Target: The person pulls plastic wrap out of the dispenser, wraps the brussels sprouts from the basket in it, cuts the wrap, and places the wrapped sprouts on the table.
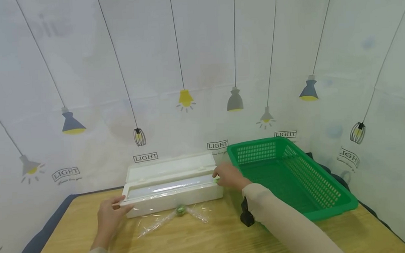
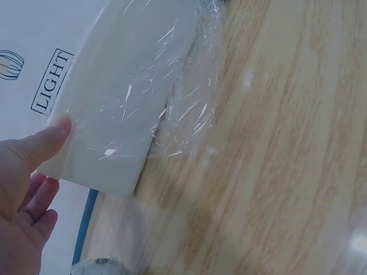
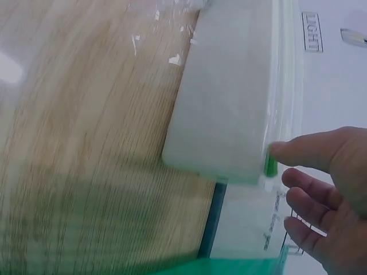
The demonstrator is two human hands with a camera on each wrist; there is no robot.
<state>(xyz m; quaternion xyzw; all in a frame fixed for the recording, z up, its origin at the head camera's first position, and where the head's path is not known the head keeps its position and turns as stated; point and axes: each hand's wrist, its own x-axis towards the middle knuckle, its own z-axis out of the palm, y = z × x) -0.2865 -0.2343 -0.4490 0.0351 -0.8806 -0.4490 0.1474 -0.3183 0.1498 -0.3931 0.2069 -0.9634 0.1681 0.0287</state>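
Two hands at opposite ends of white cling-film dispenser, lid open, sat on wooden table against wall. Left hand at left end, thumb pressed on corner, other fingers loose and straight, gripping nothing. Right hand at right end, thumb tip touching small green slider, remaining fingers relaxed, not curled round anything. Film sheet pulled out over front onto table, small green object lying under it. Green basket just right of dispenser.

White cling-film box, lid open, lies lengthwise near the table's back edge, film sheet trailing forward.
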